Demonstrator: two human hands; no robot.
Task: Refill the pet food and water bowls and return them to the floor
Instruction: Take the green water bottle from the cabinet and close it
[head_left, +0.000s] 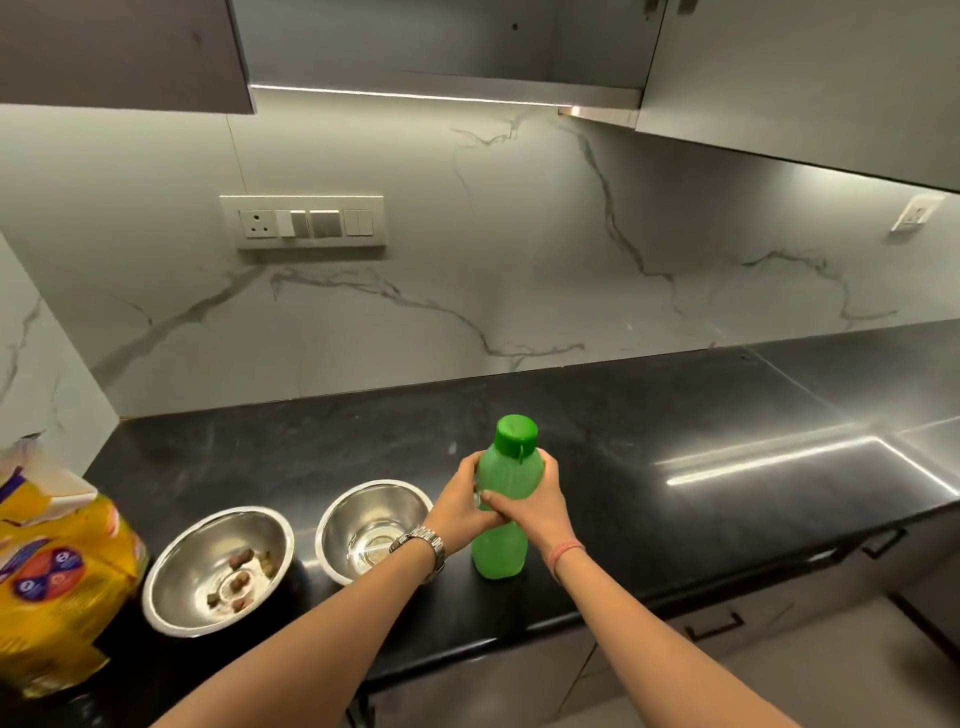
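Head view, left hand (460, 493) and right hand (530, 501) — both wrapped round upright green bottle (501, 499); cap on

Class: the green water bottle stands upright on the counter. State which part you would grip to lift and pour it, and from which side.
Grip the green bottle at its narrowed waist, from the right; the steel bowl crowds its left. The waist probably resists slipping.

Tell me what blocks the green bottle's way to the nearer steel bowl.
Nothing visible on the countertop between them. The green bottle, held by both the left hand and right hand, stands just right of the bowl; its cap is on.
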